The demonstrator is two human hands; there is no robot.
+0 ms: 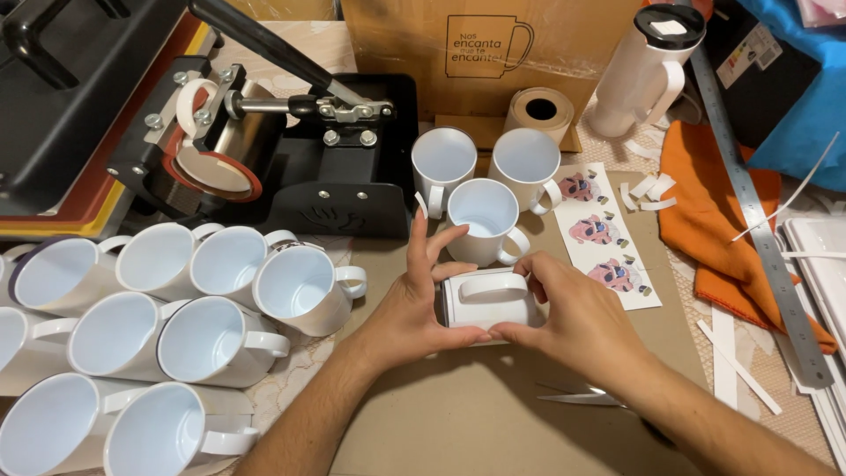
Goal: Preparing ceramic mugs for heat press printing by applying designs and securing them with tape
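I see my left hand (pixel 414 308) and right hand (pixel 573 308) both clasping the glossy white ceramic mug (pixel 490 301), lying sideways on matte brown cardboard (pixel 493 414).

A brown cardboard sheet (pixel 493 414) covers the middle of the worktable, with a pale lace-patterned cloth (pixel 304 366) showing beneath its left edge. At the far edge a tall brown cardboard box (pixel 397 53) stands upright like a back wall. A blue cloth (pixel 806 106) fills the far right corner. The light is warm and even, throwing soft shadows. No wall, floor or window is visible.
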